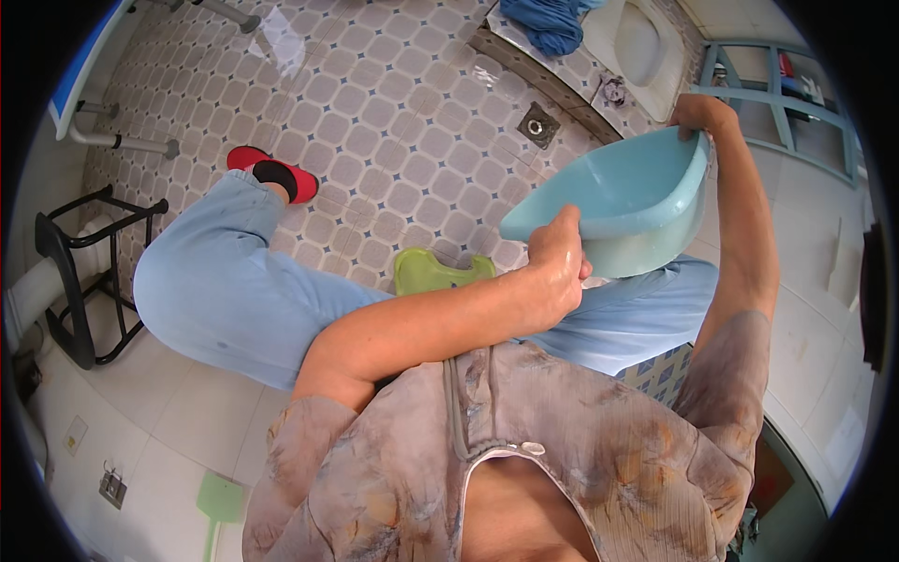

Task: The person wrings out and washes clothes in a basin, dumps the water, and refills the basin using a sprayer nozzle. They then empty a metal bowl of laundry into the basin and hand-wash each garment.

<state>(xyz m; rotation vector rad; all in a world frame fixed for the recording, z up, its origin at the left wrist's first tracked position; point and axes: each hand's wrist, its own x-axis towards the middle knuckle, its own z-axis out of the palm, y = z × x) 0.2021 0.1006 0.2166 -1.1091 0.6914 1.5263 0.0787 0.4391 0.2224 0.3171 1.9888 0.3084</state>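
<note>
A light blue plastic basin [632, 183] is held tilted over my right knee, its opening facing away to the left. My left hand [558, 270] grips its near rim, thumb up on the edge, and the skin looks wet. At the far right end of the rim, my right hand [702, 116] is closed on the edge with the arm stretched out. The inside that I can see shows no water, but its lower part is hidden. A yellow-green plastic stool [439, 270] stands on the floor between my legs, partly covered by my left forearm.
Beyond the basin are a floor drain [538, 126] and a raised tiled step with a squat toilet [635, 42], a blue cloth [548, 28] and a crumpled grey cloth [613, 90]. A blue rack [779, 133] stands right. At left are a black metal frame [70, 281] and a blue-topped piece of furniture [84, 63].
</note>
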